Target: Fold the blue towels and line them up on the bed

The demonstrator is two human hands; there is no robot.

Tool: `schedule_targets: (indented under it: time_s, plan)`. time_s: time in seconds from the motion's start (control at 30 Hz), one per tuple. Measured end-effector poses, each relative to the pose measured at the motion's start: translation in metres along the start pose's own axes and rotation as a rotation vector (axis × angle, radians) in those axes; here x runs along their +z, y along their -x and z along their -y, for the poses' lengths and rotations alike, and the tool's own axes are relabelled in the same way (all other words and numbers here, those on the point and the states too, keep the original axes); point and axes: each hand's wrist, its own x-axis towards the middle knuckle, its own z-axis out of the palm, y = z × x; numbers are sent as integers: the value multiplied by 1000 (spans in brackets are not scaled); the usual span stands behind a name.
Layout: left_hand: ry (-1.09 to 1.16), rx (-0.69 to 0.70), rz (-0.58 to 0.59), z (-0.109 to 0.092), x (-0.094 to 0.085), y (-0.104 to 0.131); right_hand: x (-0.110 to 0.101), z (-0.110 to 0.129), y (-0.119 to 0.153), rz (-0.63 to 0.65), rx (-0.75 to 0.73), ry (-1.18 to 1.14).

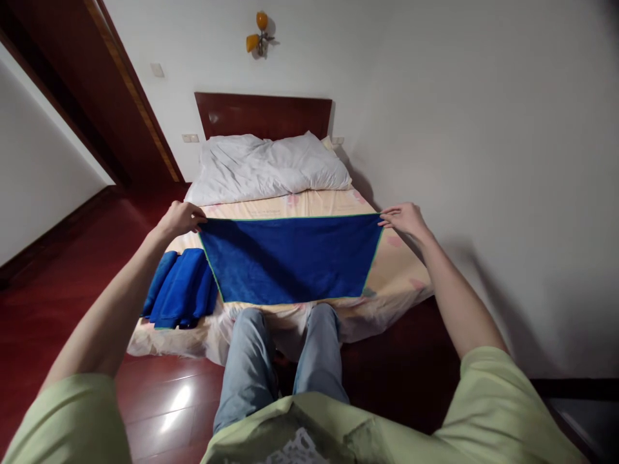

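Note:
A blue towel with a thin green edge is stretched wide between my two hands over the bed. My left hand pinches its far left corner. At the far right corner, the fingers of my right hand are closed on the edge. The towel's near edge hangs or lies by the front of the mattress, just beyond my knees. Several blue rolled or folded towels lie together on the bed's near left corner, below my left hand.
The bed has a pale patterned sheet, with a white quilt or pillows heaped by the dark wooden headboard. My legs are against the bed's front edge. Reddish wooden floor lies left, a white wall right.

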Motion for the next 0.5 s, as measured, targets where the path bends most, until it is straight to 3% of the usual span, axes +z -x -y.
schedule_targets:
  time_s: [0.07,0.13,0.27,0.4,0.5]
  plan:
    - [-23,88,-99,8,11,-20,17,-9,-19,-49,-47,-29]
    - [-52,157,-284,10,14,-36,30,-12,-37,-128,-116,-39]
    - [-121,181,-600,-2,-1,-43,37,-4,-59,-292,-283,-33]
    - [-147,227,-782,-15,-14,-12,31,0,-54,-386,-449,-3]
    - [-179,251,-768,-6,3,29,32,-13,-31,-382,-447,-19]
